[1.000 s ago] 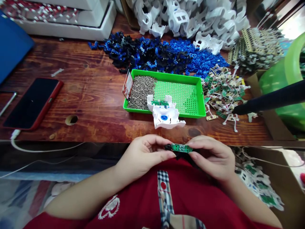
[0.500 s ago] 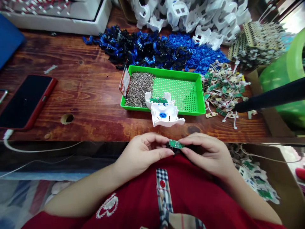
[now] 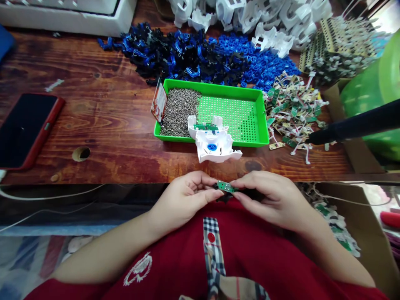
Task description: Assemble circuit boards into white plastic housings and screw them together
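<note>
Pinching a small green circuit board against a black part, the left hand and right hand have their fingertips nearly together at its ends. Whether the pieces are joined, I cannot tell. Just beyond the hands, a white shell at the tray's near edge already carries another board. Farther right, loose boards lie heaped, seemingly unfitted.
</note>
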Action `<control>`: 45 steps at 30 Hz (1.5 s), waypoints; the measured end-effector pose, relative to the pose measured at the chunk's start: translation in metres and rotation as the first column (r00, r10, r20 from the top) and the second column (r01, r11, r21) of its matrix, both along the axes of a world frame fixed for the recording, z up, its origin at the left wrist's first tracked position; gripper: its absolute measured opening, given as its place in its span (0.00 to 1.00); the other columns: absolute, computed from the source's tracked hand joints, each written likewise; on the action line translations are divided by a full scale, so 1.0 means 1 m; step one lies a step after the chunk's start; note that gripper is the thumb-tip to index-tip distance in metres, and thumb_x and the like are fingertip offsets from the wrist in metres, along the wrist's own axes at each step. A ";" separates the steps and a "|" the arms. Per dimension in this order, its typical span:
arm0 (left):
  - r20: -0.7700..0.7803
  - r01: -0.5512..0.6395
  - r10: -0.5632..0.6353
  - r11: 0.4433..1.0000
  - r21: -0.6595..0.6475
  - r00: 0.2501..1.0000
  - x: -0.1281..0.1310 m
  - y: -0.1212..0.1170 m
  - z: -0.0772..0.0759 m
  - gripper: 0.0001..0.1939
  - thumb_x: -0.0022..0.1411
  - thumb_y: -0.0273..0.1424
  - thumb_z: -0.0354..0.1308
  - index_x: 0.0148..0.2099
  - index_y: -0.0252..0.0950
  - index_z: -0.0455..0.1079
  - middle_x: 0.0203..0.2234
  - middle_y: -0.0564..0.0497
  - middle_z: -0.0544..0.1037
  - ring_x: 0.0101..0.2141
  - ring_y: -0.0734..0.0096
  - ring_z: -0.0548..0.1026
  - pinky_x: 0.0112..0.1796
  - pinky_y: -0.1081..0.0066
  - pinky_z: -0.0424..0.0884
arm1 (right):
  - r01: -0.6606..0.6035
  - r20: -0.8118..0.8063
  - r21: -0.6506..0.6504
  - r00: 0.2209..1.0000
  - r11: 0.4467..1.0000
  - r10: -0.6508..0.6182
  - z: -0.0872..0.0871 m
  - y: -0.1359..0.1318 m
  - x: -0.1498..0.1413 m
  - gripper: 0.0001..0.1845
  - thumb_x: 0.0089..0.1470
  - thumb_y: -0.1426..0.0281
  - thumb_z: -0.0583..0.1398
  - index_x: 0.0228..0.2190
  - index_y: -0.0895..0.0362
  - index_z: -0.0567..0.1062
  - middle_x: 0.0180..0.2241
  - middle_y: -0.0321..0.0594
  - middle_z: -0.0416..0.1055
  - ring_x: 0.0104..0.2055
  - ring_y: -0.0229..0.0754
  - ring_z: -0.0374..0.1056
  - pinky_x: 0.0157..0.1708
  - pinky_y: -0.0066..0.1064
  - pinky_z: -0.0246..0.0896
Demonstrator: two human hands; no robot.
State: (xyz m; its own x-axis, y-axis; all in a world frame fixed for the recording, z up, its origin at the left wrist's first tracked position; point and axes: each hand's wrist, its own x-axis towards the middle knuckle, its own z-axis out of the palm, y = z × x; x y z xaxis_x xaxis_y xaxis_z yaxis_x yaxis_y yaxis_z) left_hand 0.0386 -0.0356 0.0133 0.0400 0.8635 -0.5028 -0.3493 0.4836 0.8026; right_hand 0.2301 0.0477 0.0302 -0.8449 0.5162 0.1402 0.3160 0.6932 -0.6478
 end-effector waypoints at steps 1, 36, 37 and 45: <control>-0.029 -0.002 0.002 1.000 0.019 1.000 0.000 0.001 0.000 0.05 0.51 0.26 0.64 0.32 0.35 0.71 0.26 0.57 0.79 0.29 0.80 0.76 0.32 0.82 0.70 | 0.013 0.000 0.003 1.000 1.000 -0.013 -0.001 -0.001 -0.001 0.10 0.52 0.72 0.59 0.39 0.55 0.71 0.32 0.34 0.73 0.32 0.31 0.68 0.33 0.22 0.63; 0.238 -0.264 0.276 0.961 -0.083 0.931 0.006 -0.002 -0.001 0.09 0.55 0.30 0.60 0.36 0.36 0.63 0.25 0.56 0.76 0.26 0.74 0.77 0.30 0.73 0.75 | 0.225 -0.149 -0.056 0.961 0.973 -0.231 -0.014 -0.038 -0.033 0.23 0.51 0.71 0.60 0.49 0.55 0.63 0.43 0.43 0.68 0.45 0.38 0.66 0.44 0.29 0.67; 0.254 -0.277 0.287 0.958 -0.076 0.924 0.006 -0.002 -0.001 0.09 0.55 0.30 0.60 0.36 0.36 0.63 0.25 0.56 0.76 0.26 0.73 0.77 0.30 0.72 0.75 | 0.225 -0.154 -0.043 0.961 0.973 -0.229 -0.013 -0.038 -0.034 0.23 0.50 0.70 0.60 0.49 0.55 0.63 0.43 0.43 0.68 0.45 0.37 0.66 0.44 0.29 0.67; 0.213 -0.214 0.207 0.977 0.007 0.955 0.007 -0.005 0.000 0.06 0.60 0.29 0.56 0.39 0.36 0.62 0.29 0.57 0.78 0.32 0.77 0.77 0.36 0.76 0.73 | 0.231 -0.141 0.018 0.964 0.973 -0.226 -0.013 -0.031 -0.028 0.20 0.50 0.69 0.61 0.45 0.56 0.66 0.39 0.40 0.70 0.41 0.35 0.67 0.41 0.28 0.66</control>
